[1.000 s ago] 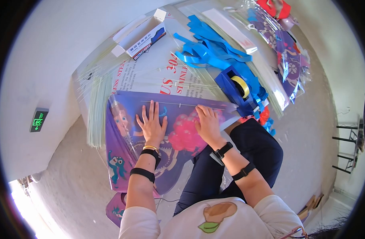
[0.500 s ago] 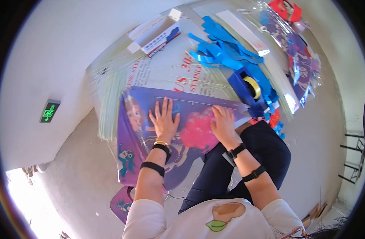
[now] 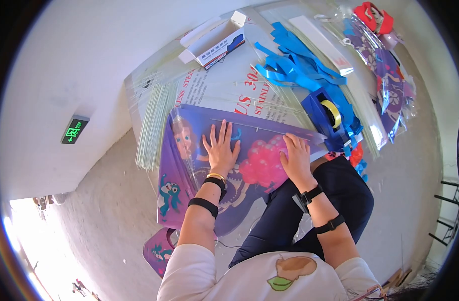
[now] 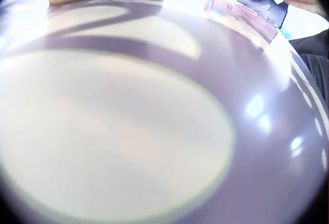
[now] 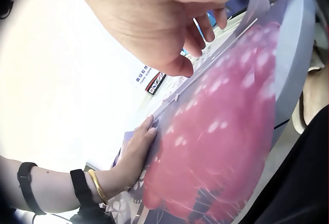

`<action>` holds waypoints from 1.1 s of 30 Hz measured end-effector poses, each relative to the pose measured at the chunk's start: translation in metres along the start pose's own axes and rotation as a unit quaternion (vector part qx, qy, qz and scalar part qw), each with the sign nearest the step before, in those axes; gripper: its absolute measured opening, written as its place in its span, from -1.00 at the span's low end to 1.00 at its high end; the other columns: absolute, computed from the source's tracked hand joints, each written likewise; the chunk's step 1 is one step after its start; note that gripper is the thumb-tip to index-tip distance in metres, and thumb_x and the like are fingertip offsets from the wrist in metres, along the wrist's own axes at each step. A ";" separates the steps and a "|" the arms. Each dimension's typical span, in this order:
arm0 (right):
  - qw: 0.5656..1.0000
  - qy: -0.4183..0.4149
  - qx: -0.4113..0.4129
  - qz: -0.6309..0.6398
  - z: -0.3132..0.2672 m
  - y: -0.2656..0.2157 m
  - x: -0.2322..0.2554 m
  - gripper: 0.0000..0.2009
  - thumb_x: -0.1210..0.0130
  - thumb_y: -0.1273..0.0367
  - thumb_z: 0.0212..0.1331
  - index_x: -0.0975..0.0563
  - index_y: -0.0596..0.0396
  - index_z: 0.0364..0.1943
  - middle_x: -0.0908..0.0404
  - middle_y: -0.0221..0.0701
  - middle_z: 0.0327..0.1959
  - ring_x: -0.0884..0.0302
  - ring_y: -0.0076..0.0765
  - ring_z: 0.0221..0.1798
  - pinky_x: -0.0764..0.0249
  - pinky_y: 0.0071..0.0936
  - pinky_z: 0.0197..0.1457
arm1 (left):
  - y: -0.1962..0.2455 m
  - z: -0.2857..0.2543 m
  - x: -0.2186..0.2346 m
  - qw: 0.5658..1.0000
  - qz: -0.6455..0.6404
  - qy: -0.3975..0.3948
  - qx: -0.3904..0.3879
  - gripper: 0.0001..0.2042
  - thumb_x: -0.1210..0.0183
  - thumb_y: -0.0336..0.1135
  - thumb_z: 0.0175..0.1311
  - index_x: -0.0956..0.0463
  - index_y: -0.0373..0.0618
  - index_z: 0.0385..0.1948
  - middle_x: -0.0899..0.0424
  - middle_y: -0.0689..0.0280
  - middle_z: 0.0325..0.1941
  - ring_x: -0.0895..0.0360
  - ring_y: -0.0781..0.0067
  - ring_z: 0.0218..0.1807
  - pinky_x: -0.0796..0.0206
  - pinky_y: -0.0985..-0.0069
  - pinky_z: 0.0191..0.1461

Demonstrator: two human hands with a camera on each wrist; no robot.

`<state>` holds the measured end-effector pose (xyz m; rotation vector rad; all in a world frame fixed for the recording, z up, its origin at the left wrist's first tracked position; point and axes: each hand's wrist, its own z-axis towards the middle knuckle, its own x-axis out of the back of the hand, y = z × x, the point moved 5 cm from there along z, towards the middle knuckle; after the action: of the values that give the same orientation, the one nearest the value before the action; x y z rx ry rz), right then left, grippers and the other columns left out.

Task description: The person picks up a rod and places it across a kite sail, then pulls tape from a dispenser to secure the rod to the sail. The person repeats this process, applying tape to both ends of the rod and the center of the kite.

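Observation:
A purple printed plastic sheet (image 3: 202,173) lies in front of me, with a cartoon girl's face (image 3: 185,140) and a pink balloon bunch (image 3: 263,163) printed on it. Along its far edge runs a thin pale rod (image 3: 249,124) with a small white clip. My left hand (image 3: 222,153) rests flat on the sheet with spread fingers, just below the rod. Over the right part, beside the balloons, is my right hand (image 3: 297,160), its fingers lightly bent and holding nothing. The right wrist view shows this hand (image 5: 169,21) over the sheet's rod edge.
A blue tape dispenser (image 3: 322,120) stands right of the sheet, near blue ribbons (image 3: 294,62). An opened white box (image 3: 217,47) sits at the back. Thin clear rods (image 3: 156,125) are bundled at the left. Purple wrapped pieces (image 3: 390,90) lie at the far right.
The whole head view has shifted, so the table and sheet appear farther right. Both hands keep nearly the same places on the sheet.

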<state>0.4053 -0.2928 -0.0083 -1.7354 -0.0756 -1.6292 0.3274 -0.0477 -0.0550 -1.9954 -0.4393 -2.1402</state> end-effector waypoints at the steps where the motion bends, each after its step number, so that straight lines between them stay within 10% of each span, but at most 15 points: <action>1: 1.000 0.004 -0.003 0.004 -0.001 0.001 0.004 -0.49 -0.23 0.36 0.17 -0.49 0.18 0.25 -0.45 -0.31 0.32 -0.36 -0.10 0.39 -0.28 -0.07 0.38 | -0.001 0.000 -0.001 1.000 0.000 0.003 0.000 -0.31 -0.01 0.09 0.46 -0.10 0.19 0.59 -0.02 0.50 0.71 0.08 0.07 0.68 0.35 -0.32 0.63; 6: 0.999 0.051 -0.005 0.003 -0.018 0.008 0.051 -0.50 -0.26 0.38 0.16 -0.50 0.16 0.22 -0.45 -0.32 0.32 -0.36 -0.10 0.38 -0.30 -0.08 0.36 | -0.002 -0.004 0.005 0.997 -0.048 0.055 -0.012 -0.34 -0.09 0.04 0.40 -0.21 0.13 0.52 -0.12 0.37 0.66 -0.01 0.03 0.65 0.32 -0.28 0.63; 13: 0.986 0.159 -0.045 -0.014 -0.089 0.055 0.151 -0.57 -0.26 0.42 0.14 -0.57 0.07 0.16 -0.53 -0.30 0.24 -0.42 -0.03 0.31 -0.31 -0.06 0.32 | -0.012 -0.019 0.028 0.966 -0.174 0.190 0.008 -0.74 -0.26 -0.30 0.20 -0.54 -0.04 -0.08 -0.51 0.19 0.06 -0.38 0.02 0.22 -0.12 0.03 0.40; 20: 0.976 0.198 -0.092 0.000 -0.147 0.112 0.191 -0.67 -0.29 0.44 0.14 -0.62 0.04 0.03 -0.59 -0.30 0.10 -0.47 -0.01 0.21 -0.35 -0.12 0.26 | 0.053 -0.105 0.040 0.986 -0.096 0.053 -0.122 -0.52 -0.24 -0.16 0.33 -0.47 0.02 0.28 -0.36 0.10 0.37 -0.19 -0.10 0.50 0.06 -0.09 0.58; 33: 0.972 0.220 -0.067 0.056 -0.113 0.149 0.166 -0.79 -0.37 0.44 0.03 -0.63 0.03 -0.22 -0.54 -0.31 -0.25 -0.49 -0.04 -0.07 -0.43 -0.12 0.04 | 0.059 -0.140 0.019 0.995 -0.025 -0.041 -0.086 -0.36 -0.11 0.06 0.44 -0.22 0.19 0.53 -0.17 0.10 0.58 -0.03 -0.14 0.62 0.22 -0.27 0.61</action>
<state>0.4186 -0.5326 0.0594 -1.4056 0.3442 -1.9295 0.2138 -0.1490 -0.0384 -2.1923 -0.3294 -2.2018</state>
